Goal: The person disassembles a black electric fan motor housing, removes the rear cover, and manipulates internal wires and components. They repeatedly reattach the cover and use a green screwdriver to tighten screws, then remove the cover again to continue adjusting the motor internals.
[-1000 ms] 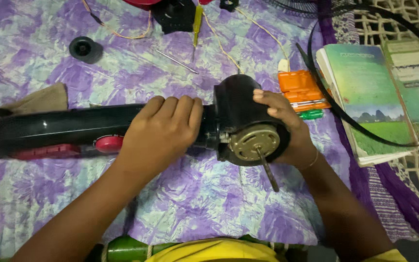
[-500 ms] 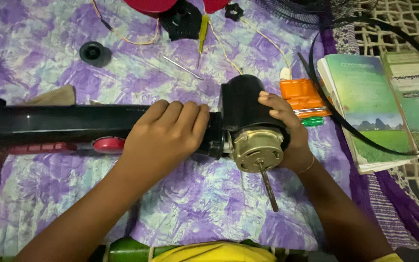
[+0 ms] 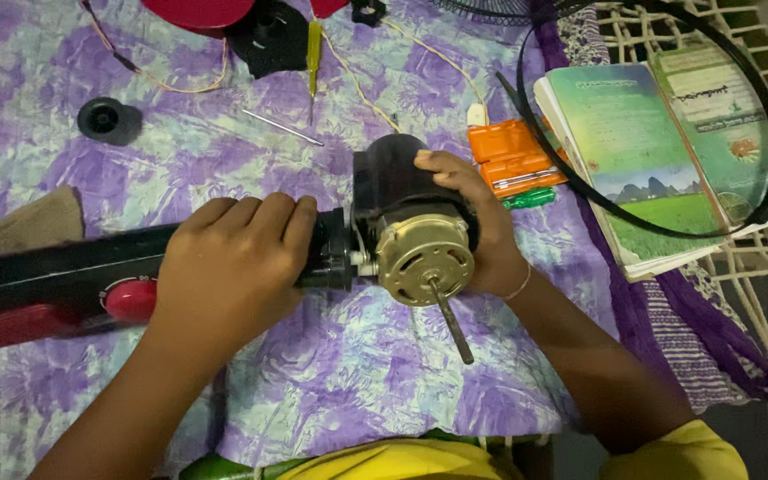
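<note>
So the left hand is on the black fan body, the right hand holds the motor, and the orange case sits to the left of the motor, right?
Not quite. In the head view the orange case lies right of the motor, beside the book. The left hand and right hand are as you said.

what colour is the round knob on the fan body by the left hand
Red: the knob beside the left hand, seen in the head view.

The motor (image 3: 426,260) has turned: its brass face and shaft (image 3: 451,322) now point more toward the viewer. The right hand (image 3: 477,227) has slid further over the housing (image 3: 393,182).
</note>
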